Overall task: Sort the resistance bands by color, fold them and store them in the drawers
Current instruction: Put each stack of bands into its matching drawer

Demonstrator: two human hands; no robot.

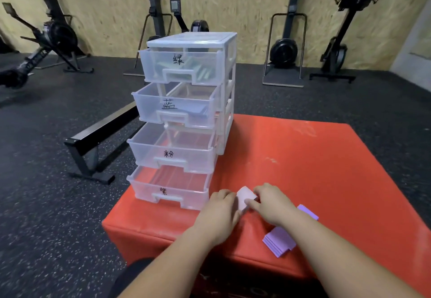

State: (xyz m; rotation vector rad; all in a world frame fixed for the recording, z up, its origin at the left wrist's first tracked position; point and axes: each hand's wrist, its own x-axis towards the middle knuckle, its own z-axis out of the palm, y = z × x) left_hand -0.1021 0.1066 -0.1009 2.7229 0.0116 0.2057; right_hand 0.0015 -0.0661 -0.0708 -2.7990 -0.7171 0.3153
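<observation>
Pinching a folded pink band (245, 196) between curled fingers of left hand (221, 206) and right hand (270, 202) on the red box (326, 169), just beside the bottom drawer (170, 190); open pink-labelled drawer (172, 155) up and leftward, nearer the left hand.

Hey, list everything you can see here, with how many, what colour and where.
Box: one, red, on the floor.
Drawers: four, clear, stacked on the box, all pulled out.
Green bands: several, top drawer.
Blue band: at least one, second drawer.
Pink band: one, between the hands.
Purple bands: two, folded, on the box by the right forearm.
Rowers: several, black, along the wall.
Hands: left hand and right hand, both pinching the pink band.
</observation>
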